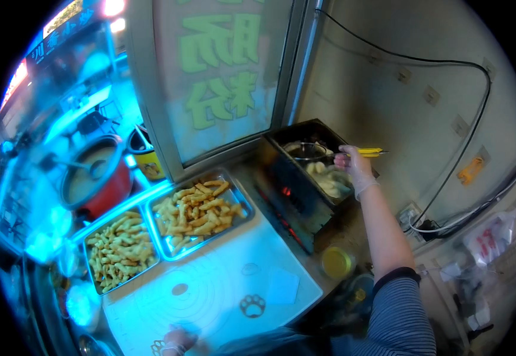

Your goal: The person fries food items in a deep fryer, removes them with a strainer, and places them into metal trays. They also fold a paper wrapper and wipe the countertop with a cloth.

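Observation:
In a clear plastic glove, my right hand [354,163] grips a skimmer by its yellow handle [370,152]. The skimmer's round head [304,151] sits over the far part of a rectangular deep fryer [300,209]. Pale dough pieces [329,175] float in the fryer, under and beside my hand. Red lights glow on the fryer's dark front. Low in the view, my left hand [180,339] is over the near edge of a white kneading mat [213,285] with printed rings and paw prints. It is blurred, and its fingers are hard to make out.
Two metal trays of fried dough sticks, one on the left [122,249] and one on the right [200,213], lie along the mat. Beyond stands a red pot [102,187] with a ladle. A yellow-lidded jar [337,262] is near the fryer. Cables [458,178] run along the wall.

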Motion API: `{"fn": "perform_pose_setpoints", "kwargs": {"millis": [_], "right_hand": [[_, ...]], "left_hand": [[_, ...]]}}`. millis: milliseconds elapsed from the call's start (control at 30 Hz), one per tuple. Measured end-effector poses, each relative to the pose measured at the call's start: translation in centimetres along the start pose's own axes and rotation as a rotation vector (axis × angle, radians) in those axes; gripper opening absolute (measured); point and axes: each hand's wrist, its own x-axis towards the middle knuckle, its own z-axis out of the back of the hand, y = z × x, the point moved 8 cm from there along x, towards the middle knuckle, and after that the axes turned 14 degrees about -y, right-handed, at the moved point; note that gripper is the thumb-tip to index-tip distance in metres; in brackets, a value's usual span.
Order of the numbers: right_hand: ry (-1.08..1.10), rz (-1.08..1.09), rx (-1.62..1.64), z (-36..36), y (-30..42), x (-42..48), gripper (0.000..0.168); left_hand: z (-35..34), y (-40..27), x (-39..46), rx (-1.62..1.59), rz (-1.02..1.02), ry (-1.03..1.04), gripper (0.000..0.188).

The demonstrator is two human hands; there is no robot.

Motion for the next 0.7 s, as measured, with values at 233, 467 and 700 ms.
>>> {"fn": "perform_pose_setpoints", "kwargs": {"millis": [233,467,700], "right_hand": [[0.029,0.298,-0.235,0.1,7.6,-4.0,0.013],[0.176,0.196,-0.180,11.1,3.5,2.4,0.018],[0.074,0.254,-0.063,8.4,3.2,3.6,0.026]], "left_hand": [[2.5,-0.7,-3.3,-0.047,-0.015,-0.076,0.062],[3.8,0.1,-4.0,0.008,-0.050,-0.038,0.073],[2.0,0.4,-3.7,-0.037,0.072,-0.175,0.057]]}}
